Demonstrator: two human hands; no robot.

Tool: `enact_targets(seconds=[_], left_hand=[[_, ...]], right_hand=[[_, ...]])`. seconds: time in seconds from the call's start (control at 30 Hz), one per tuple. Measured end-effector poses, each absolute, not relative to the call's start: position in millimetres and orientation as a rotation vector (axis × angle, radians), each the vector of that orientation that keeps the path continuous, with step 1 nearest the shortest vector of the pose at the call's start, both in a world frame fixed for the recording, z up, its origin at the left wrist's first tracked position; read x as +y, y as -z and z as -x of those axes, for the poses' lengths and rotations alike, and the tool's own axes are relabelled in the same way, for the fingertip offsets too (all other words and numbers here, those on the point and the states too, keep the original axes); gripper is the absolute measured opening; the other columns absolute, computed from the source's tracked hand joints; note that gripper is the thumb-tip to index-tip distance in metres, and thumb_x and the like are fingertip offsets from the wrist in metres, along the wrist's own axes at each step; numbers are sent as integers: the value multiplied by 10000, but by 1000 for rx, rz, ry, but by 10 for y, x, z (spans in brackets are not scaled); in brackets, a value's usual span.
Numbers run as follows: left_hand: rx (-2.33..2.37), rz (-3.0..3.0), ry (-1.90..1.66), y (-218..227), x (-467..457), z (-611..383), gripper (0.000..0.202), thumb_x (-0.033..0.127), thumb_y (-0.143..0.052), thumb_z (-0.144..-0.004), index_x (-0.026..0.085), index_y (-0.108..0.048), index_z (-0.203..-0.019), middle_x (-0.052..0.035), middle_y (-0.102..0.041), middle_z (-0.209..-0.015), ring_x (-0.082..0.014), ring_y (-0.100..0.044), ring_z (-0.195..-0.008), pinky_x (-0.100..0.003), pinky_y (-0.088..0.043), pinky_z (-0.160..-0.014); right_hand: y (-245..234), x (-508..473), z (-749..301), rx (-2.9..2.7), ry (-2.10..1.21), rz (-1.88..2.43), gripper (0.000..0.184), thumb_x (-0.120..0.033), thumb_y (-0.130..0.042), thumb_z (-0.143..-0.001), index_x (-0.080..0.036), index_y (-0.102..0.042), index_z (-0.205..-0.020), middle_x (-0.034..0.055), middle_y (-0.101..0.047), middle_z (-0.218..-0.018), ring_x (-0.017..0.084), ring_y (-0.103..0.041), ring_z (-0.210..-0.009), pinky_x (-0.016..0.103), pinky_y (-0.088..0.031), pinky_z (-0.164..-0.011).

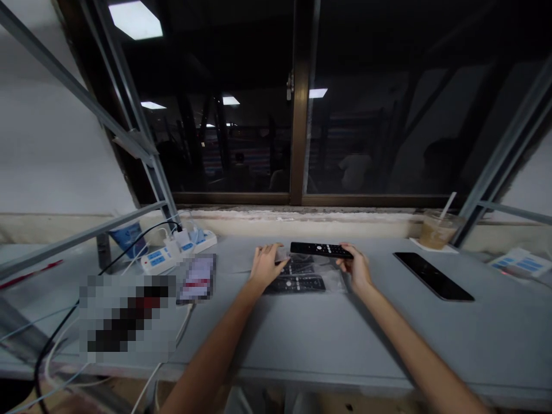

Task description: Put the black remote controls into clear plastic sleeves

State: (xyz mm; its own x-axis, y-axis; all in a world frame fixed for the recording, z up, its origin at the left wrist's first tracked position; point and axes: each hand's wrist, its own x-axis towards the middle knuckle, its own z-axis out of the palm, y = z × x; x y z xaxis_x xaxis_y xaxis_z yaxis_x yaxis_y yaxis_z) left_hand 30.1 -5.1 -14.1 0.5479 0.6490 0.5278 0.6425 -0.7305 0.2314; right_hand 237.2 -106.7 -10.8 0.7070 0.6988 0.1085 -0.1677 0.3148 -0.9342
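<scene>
My right hand (356,267) grips the right end of a black remote control (319,249), which is raised over the desk with its button side showing. To its left, my left hand (264,265) has its thumb and fingers curled around the edge of a clear plastic bag (281,254). Below the raised remote, two more black remotes lie in clear plastic sleeves, the nearer wrapped remote (302,284) in front of the farther one (297,267). Loose clear plastic (338,282) spreads by my right hand.
A dark phone (433,277) and an iced drink cup (440,230) are on the right. Leftward, a phone (197,279) lies near a white power strip (159,260), with cables (149,379) trailing over the desk edge. A blue cup (129,238) stands behind.
</scene>
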Motion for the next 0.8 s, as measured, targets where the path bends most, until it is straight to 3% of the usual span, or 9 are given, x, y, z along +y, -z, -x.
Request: enact_targets(seconds=[0.17, 0.4, 0.6, 0.8], left_hand=[[1172, -2775, -872, 100, -92, -298, 395, 226, -566, -768, 245, -485, -1155, -42, -586, -1102, -225, -481, -1048, -362, -281, -906], [1079, -2877, -844, 44, -195, -332, 355, 262, -612, -735, 260, -546, -1084, -44, -582, -1046, -227, -492, -1017, -371, -274, -910], [980, -2894, -723, 99, -310, -420, 214, 306, -636, -698, 200, -590, -879, -64, -623, -949, -239, -540, -937, -385, -306, -875], [995, -2831, -732, 179, -385, -514, 174, 275, -583, -741, 181, -539, -880, -78, -612, -973, -247, -530, -985, -390, -329, -873]], right_hand=[[148, -1064, -2380, -585, -660, 1133, 237, -370, -542, -614, -184, -568, -759, -67, -464, -358, 78, -336, -278, 208, -205, -312], [93, -1078, -2336, -605, -660, 1146, 238, -362, -555, -602, -182, -579, -756, -53, -495, -359, 81, -356, -265, 198, -210, -300], [78, -1104, -2236, -755, -637, 1202, 347, -500, -529, -688, -171, -597, -772, -21, -538, -373, 104, -412, -282, 207, -276, -308], [32, -1102, -2152, -901, -920, 1172, 444, -608, -464, -694, -187, -550, -807, 8, -583, -429, 140, -501, -335, 221, -364, -322]])
